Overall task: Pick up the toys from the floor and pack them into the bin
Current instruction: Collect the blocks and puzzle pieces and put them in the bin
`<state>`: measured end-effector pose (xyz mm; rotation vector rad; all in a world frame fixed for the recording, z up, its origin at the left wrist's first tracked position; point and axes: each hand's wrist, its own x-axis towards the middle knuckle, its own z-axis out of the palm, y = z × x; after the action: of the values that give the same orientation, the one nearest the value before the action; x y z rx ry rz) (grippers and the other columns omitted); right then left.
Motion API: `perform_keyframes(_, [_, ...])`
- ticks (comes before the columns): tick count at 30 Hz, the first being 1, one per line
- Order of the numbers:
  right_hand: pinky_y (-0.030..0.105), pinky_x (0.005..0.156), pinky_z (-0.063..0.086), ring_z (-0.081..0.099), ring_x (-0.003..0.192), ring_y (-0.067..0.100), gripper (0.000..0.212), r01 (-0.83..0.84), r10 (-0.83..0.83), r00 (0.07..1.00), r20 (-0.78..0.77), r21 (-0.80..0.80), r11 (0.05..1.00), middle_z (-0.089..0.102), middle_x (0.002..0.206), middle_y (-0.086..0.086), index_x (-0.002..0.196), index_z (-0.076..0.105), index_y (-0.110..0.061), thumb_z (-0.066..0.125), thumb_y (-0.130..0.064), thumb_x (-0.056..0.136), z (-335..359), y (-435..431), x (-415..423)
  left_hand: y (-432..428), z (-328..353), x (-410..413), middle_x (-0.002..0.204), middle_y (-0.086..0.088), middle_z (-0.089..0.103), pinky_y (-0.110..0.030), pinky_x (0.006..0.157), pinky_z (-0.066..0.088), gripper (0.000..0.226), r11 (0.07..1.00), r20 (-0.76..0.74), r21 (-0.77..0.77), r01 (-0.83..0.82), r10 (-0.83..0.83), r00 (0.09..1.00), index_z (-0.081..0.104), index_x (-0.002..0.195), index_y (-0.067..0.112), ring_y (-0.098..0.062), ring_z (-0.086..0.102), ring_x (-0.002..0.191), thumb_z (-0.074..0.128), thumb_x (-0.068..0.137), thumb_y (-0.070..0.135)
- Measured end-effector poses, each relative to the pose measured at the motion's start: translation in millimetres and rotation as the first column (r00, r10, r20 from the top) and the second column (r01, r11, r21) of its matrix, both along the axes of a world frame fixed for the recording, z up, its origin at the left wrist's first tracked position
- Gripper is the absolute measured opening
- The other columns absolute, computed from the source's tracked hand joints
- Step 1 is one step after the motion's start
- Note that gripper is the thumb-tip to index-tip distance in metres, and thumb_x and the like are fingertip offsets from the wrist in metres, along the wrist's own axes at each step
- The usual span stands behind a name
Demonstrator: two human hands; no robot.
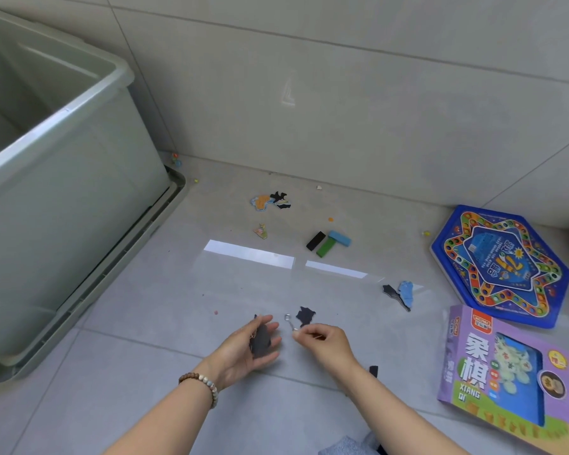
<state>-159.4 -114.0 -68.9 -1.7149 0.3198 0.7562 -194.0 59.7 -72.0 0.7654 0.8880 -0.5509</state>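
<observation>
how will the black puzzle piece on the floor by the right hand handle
The black puzzle piece looks thin and lies flat on the glossy floor: probably light, but hard to pinch up, and may slide. Its jagged outline suggests stiff card, not floppy.

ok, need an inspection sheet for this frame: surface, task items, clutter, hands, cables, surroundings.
Surface: pale tiled floor, glossy, with light reflections.
Job's things: open grey bin at left; blocks, scattered puzzle pieces, a hexagonal game board and a purple game box all lie on the floor outside it.
Clutter: small beads by the bin's far corner.
Grippers: left hand holds a dark puzzle piece; right hand pinches a small metal loop.
Cables: nothing seen.
Surroundings: tiled wall behind the toys.
</observation>
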Motion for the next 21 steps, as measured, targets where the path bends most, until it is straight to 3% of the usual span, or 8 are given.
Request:
perform_keyframes(3, [0.006,0.058,0.038,0.049,0.055,0.000,0.011,-0.072,0.070,0.997,0.032,0.063,0.995,0.059,0.067,-0.002,0.072,0.066,-0.011,0.076,-0.009,0.075,7.9,14.8,5.9,-7.1,7.3,8.6,0.115,-0.002,0.064,-0.040,0.091,0.052,0.038,0.999,0.028,-0.038,0.025,-0.024,0.999,0.060,0.113,0.018,-0.023,0.062,0.105,0.045,0.095,0.047])
perform_keyframes(7, [0.007,0.054,0.043,0.057,0.057,0.009,0.020,0.094,-0.084,0.986,0.144,-0.065,0.993,0.055,0.077,0.006,0.080,0.062,-0.012,0.079,-0.007,0.072,0.0,5.9,32.7,-7.5,10.7,16.5,0.108,-0.007,0.062,-0.029,0.069,0.059,0.018,0.999,0.059,0.044,-0.011,0.009,0.998,0.060,0.104,0.012,-0.020,0.064,0.089,0.049,0.097,0.023])
perform_keyframes(11, [0.004,0.073,0.037,0.054,0.091,0.006,0.034,-0.089,0.156,0.971,0.182,-0.331,0.939,0.048,0.103,-0.003,0.096,0.059,-0.021,0.080,-0.015,0.070,-12.9,-1.0,38.1,-2.0,6.8,18.4,0.101,-0.007,0.063,-0.025,0.061,0.058,0.018,0.994,0.063,0.106,-0.012,0.006,0.998,0.060,0.100,0.011,-0.020,0.064,0.086,0.046,0.098,0.022])
perform_keyframes(13, [0.014,0.081,0.039,0.053,0.097,0.008,0.034,-0.179,0.277,0.942,0.189,-0.414,0.892,0.045,0.104,-0.006,0.092,0.055,-0.026,0.078,-0.016,0.070,-17.5,2.5,29.5,-0.5,4.0,18.2,0.104,-0.008,0.064,-0.028,0.065,0.058,0.023,0.993,0.054,0.111,-0.029,0.023,0.998,0.061,0.102,0.010,-0.021,0.065,0.088,0.045,0.098,0.027])
perform_keyframes(15, [0.019,0.076,0.040,0.053,0.092,0.010,0.031,-0.195,0.320,0.926,0.198,-0.476,0.857,0.045,0.099,-0.009,0.088,0.050,-0.027,0.075,-0.015,0.072,-19.8,4.7,23.3,0.8,0.8,16.7,0.107,-0.009,0.064,-0.030,0.068,0.058,0.028,0.993,0.039,0.106,-0.047,0.043,0.998,0.060,0.104,0.008,-0.023,0.066,0.090,0.045,0.098,0.031])
perform_keyframes(17, [0.020,0.068,0.041,0.055,0.080,0.014,0.028,-0.116,0.218,0.958,0.188,-0.441,0.890,0.052,0.089,-0.007,0.081,0.049,-0.025,0.072,-0.010,0.075,-18.2,4.7,23.4,0.3,-1.0,14.8,0.107,-0.009,0.064,-0.031,0.067,0.058,0.032,0.994,0.015,0.094,-0.046,0.045,0.999,0.061,0.106,0.008,-0.024,0.066,0.089,0.045,0.098,0.035])
perform_keyframes(19, [0.019,0.061,0.045,0.059,0.070,0.017,0.025,0.053,-0.020,0.990,0.139,-0.240,0.969,0.060,0.082,0.002,0.078,0.051,-0.021,0.072,-0.007,0.076,-9.2,4.4,29.5,-3.9,-1.9,13.4,0.104,-0.008,0.065,-0.032,0.070,0.057,0.037,0.997,-0.006,0.083,-0.009,0.010,1.000,0.060,0.111,0.008,-0.024,0.064,0.088,0.044,0.097,0.038])
perform_keyframes(21, [0.016,0.053,0.046,0.062,0.066,0.015,0.022,0.099,-0.098,0.993,0.067,-0.015,0.995,0.064,0.082,0.007,0.085,0.054,-0.015,0.073,-0.005,0.077,7.3,6.4,35.8,-10.9,0.1,14.4,0.104,-0.007,0.065,-0.036,0.079,0.055,0.043,0.998,-0.016,0.037,0.043,-0.042,0.999,0.060,0.114,0.009,-0.024,0.063,0.091,0.041,0.097,0.045])
